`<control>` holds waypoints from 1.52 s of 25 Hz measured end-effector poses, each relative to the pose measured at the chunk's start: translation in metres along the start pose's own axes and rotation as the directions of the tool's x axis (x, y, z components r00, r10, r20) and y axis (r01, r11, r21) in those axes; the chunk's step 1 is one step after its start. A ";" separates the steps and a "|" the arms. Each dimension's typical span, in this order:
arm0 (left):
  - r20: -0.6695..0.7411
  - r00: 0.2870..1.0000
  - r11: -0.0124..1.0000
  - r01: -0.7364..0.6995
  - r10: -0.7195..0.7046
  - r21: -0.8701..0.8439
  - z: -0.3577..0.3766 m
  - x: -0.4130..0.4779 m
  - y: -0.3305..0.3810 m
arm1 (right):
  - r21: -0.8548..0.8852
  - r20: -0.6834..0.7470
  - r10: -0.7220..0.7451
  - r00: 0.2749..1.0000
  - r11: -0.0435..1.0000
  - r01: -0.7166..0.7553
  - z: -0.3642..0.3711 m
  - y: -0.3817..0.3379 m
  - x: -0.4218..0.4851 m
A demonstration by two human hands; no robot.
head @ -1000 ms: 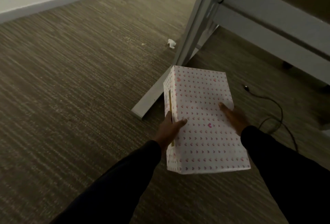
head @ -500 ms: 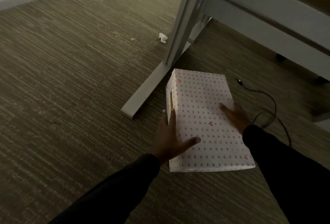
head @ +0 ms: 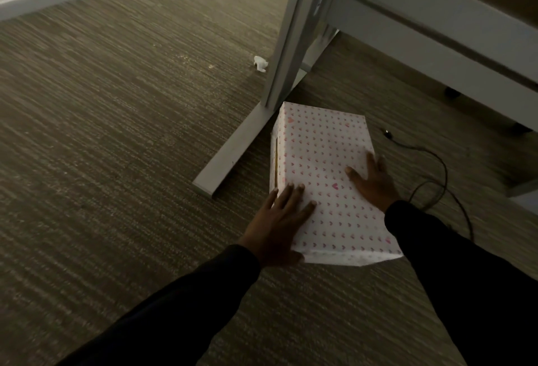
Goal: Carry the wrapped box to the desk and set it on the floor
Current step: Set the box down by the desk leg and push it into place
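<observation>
Box [head: 326,173]: laid flat on carpet [head: 116,161], just beside desk foot [head: 233,155], clear of cable [head: 431,161]. Left hand [head: 279,220] spread open at near-left edge; right hand [head: 374,182] flat along right edge, neither gripping, presumably steadying it.

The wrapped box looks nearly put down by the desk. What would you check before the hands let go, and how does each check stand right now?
1. Wrapped box is at the desk: ok, it lies beside the desk leg and its foot.
2. Box fully resting on the carpet: cannot tell, its underside is hidden.
3. Left hand free to lift: ok, fingers lie flat and spread at the box's left edge.
4. Right hand free to lift: ok, it lies flat on the right edge.
5. Cable not trapped: ok, it runs right of the box, apart from it.
</observation>
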State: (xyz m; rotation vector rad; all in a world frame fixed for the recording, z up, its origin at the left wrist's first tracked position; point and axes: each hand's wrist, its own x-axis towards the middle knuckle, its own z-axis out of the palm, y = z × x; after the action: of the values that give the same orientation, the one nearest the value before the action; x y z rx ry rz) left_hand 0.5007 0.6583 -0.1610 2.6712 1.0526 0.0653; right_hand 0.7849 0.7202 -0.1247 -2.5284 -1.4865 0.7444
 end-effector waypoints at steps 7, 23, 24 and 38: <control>-0.016 0.998 0.997 -0.056 0.057 0.054 -0.003 0.004 -0.005 | 0.014 -0.048 -0.023 0.999 1.000 0.024 0.008 -0.007 -0.011; -0.106 0.991 0.988 0.088 -0.075 0.124 -0.004 0.006 -0.041 | 0.106 -0.165 -0.044 0.985 0.992 0.062 0.038 -0.023 -0.009; -0.105 0.991 0.987 0.097 -0.083 0.129 -0.006 0.007 -0.045 | 0.113 -0.135 -0.046 0.990 0.992 0.061 0.036 -0.027 -0.008; -0.121 0.970 0.961 0.227 -0.209 0.161 -0.015 0.017 -0.063 | 0.017 -0.079 -0.082 0.993 0.996 0.084 0.053 -0.071 -0.001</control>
State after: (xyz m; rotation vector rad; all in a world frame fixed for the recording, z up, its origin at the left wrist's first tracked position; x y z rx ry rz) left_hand 0.4695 0.7179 -0.1643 2.7077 1.4420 0.0719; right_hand 0.7039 0.7481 -0.1463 -2.4348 -1.5397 0.6369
